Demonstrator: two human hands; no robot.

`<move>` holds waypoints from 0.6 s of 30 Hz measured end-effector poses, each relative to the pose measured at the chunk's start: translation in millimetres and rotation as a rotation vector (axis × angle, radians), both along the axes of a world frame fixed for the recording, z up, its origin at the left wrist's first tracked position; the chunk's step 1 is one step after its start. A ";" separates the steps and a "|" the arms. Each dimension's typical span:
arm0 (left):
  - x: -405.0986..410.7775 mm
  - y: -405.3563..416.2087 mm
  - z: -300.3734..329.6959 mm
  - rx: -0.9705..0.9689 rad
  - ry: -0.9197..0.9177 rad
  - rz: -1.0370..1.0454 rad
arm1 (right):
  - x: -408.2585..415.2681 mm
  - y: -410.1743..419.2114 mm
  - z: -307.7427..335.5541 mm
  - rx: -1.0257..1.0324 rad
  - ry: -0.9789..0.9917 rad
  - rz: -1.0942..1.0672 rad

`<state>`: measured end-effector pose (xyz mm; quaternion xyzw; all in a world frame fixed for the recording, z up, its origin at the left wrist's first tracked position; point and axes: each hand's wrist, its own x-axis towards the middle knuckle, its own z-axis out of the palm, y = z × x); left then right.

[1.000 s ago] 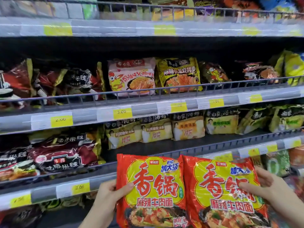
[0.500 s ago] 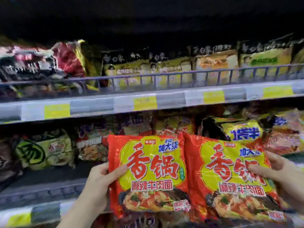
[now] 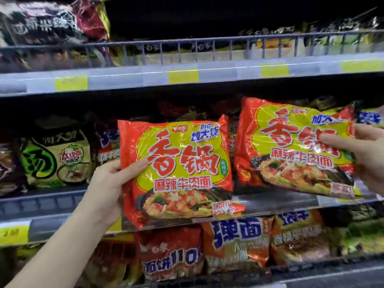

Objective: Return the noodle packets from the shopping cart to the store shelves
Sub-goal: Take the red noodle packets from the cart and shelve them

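Store shelves (image 3: 187, 77) packed with noodle bags fill the view, each edge carrying yellow price tags. Both hands are raised before the middle shelf. The left hand (image 3: 108, 183) grips the left red noodle packet (image 3: 176, 169) at its left edge, thumb curled over the front, and the packet stands upright, face toward the person. The right hand (image 3: 361, 161) clamps the right red noodle packet (image 3: 291, 148) at its right edge; this packet is tilted, higher, and seems nearer to the shelf opening, so it probably goes in first.
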<state>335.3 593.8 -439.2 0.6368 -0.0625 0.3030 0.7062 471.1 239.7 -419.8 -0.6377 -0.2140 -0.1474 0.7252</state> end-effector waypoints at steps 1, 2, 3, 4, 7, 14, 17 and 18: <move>-2.9 1.1 1.1 0.004 -0.004 0.010 | 4.3 4.3 5.9 0.007 -0.028 -0.024; -5.2 2.2 2.5 -0.006 -0.017 0.015 | 6.4 11.4 12.0 0.000 -0.069 -0.065; -7.4 3.1 3.8 -0.025 -0.033 0.021 | 10.7 18.2 17.1 -0.020 -0.117 -0.124; -9.0 4.3 4.6 -0.035 -0.040 0.032 | 13.6 26.8 22.4 -0.047 -0.165 -0.189; -14.7 8.7 6.5 -0.037 -0.049 0.076 | 16.0 54.9 35.5 -0.191 -0.285 -0.319; -27.9 12.3 3.9 -0.015 -0.053 0.113 | 23.5 95.5 30.6 -0.406 -0.425 -0.494; -35.1 13.6 3.3 -0.037 -0.060 0.118 | 27.0 103.2 26.4 -0.447 -0.415 -0.501; -37.4 13.5 3.7 -0.026 -0.059 0.123 | 28.4 105.2 26.1 -0.450 -0.397 -0.503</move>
